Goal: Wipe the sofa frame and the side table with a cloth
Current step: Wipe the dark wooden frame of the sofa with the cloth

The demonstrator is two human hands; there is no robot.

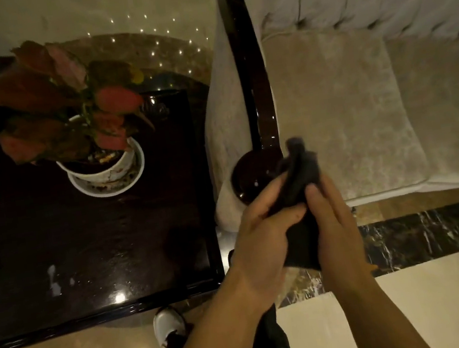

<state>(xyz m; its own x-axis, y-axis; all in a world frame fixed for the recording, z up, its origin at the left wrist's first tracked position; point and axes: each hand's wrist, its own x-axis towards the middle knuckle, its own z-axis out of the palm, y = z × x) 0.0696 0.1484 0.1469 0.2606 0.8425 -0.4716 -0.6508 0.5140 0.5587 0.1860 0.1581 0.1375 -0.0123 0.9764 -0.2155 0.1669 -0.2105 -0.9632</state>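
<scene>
Together, left hand point(256, 236) and right hand point(331, 224) grip the dark cloth point(299, 175) bunched between them.

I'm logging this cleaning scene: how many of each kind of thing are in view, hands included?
hands: 2 (left hand, right hand)
cloth: 1
side table: 1
sofa: 1
potted plant: 1
saucer: 1
shoe: 1
total: 8

Occluded, blurred and cropped areas

The upper end of the cloth point(301, 160) is blurred, and its middle is hidden between the left hand point(261, 243) and the right hand point(333, 227). The left edge cuts off the counter point(86, 253), the top edge cuts off the sofa frame point(248, 68), and both forearms run off the bottom edge.
</scene>
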